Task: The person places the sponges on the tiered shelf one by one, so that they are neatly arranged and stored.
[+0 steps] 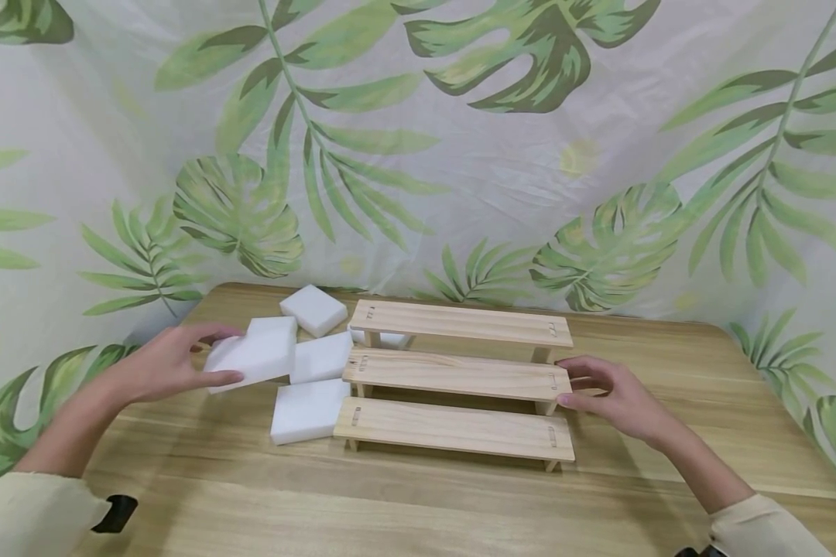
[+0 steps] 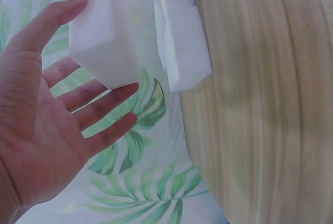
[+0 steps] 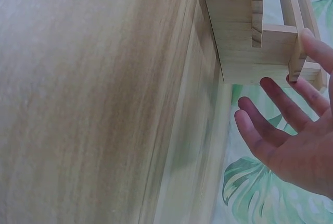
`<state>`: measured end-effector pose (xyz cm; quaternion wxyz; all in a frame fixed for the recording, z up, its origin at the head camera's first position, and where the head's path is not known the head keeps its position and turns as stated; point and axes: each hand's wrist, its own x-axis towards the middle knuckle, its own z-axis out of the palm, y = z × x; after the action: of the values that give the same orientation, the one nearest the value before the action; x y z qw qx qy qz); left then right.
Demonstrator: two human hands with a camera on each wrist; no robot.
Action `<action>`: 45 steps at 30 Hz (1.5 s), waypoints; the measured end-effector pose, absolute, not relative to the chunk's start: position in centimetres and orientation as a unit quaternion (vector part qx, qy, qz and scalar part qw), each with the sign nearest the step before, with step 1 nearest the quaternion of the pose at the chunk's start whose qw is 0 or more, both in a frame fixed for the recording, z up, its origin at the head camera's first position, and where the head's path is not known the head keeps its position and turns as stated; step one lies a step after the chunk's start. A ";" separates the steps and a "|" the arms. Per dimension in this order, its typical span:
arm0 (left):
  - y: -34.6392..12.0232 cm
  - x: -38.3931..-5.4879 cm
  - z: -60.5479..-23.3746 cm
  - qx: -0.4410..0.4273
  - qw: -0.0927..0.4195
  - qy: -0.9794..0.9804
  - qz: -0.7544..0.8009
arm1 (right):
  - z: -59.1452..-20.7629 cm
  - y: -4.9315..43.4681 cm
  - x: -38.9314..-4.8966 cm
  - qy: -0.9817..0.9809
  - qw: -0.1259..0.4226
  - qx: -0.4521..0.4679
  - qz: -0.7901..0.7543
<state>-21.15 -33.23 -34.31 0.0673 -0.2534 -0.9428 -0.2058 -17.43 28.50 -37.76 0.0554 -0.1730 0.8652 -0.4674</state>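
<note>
My left hand pinches a white foam block, thumb on one face and fingertips on the opposite side. In the left wrist view that block is thick and square-edged, and the lower fingers spread out beside it. On the table stands a three-tier stepped wooden rack of pale boards. My right hand is at the right end of its middle board. The right wrist view shows thumb and index finger pinching the board's end, the other fingers loosely spread.
More white foam blocks, one at the back and one at the front, lie left of the rack, close against its left end. The wood-grain table has rounded back corners. A leaf-patterned cloth hangs behind it.
</note>
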 end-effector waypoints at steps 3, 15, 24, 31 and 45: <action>-32.7 -21.3 -34.1 -0.260 0.076 -0.940 -0.208 | -37.7 28.4 -17.5 0.865 0.053 -0.177 -0.467; -30.5 -21.8 -33.0 -0.277 0.098 -0.931 -0.218 | -37.8 28.4 -17.6 0.862 0.054 -0.189 -0.468; -29.2 -22.1 -32.2 -0.283 0.112 -0.924 -0.233 | -38.1 28.0 -18.0 0.852 0.064 -0.213 -0.475; -28.0 -22.2 -31.6 -0.290 0.126 -0.918 -0.238 | -38.2 28.1 -18.2 0.856 0.059 -0.219 -0.464; -24.8 -22.4 -30.6 -0.300 0.123 -0.911 -0.255 | -38.3 27.9 -18.1 0.851 0.054 -0.223 -0.472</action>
<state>-22.42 -24.78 -30.63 0.1234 -0.2998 -0.9111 -0.2547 -18.13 27.92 -38.29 0.0542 -0.2235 0.8512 -0.4718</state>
